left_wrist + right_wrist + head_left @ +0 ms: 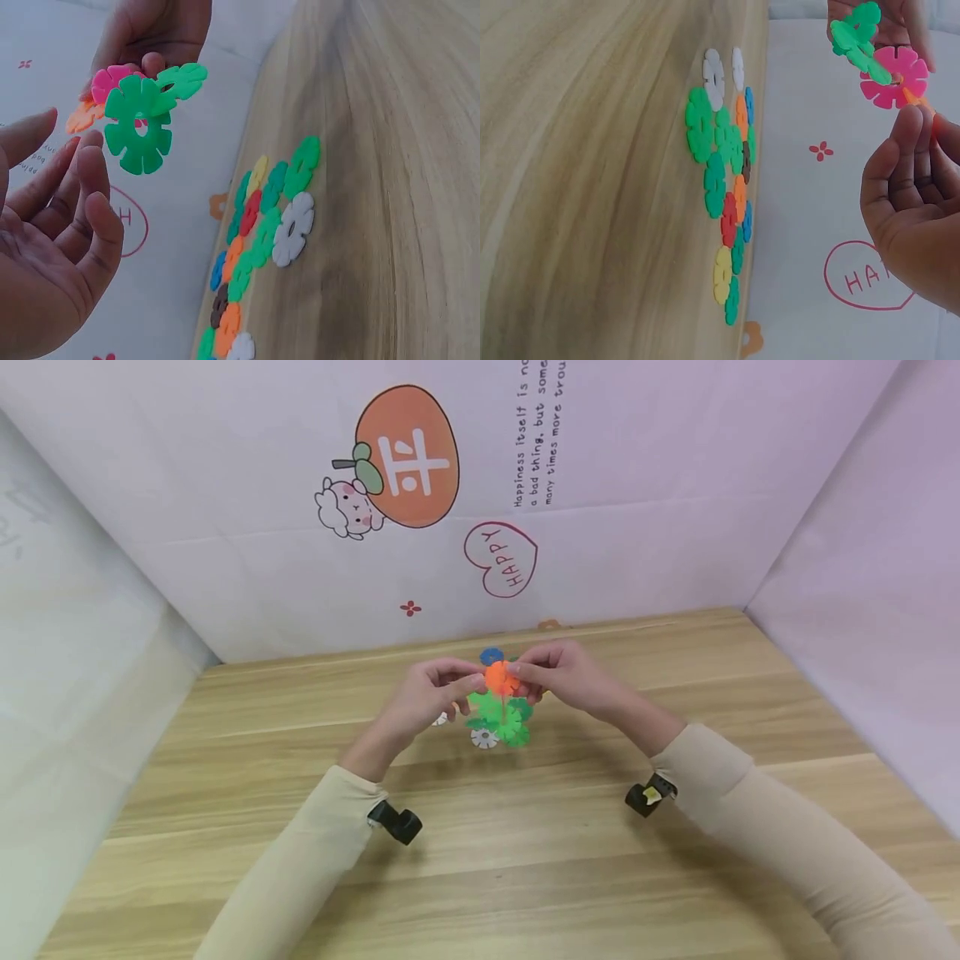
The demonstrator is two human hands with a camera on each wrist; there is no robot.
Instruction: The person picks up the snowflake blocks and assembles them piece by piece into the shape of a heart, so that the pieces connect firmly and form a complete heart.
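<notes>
A small cluster of flower-shaped plastic discs is held up between my two hands. It has an orange disc (501, 677), a pink disc (892, 79) and green discs (139, 127). My left hand (431, 695) has its thumb and index finger at the orange disc's left edge, where they seem to pinch it; the contact is partly hidden. From the other side my right hand (566, 672) pinches the same disc, its thumb lying over the face. Below the orange one, the pink disc joins it to the green pieces.
Loose discs lie on the wooden table (480, 877) beneath and behind the hands, among them a white disc (293, 229), a red disc (729, 220), a yellow disc (721, 274) and a blue disc (491, 656). A printed white cloth (637, 527) rises at the table's back edge.
</notes>
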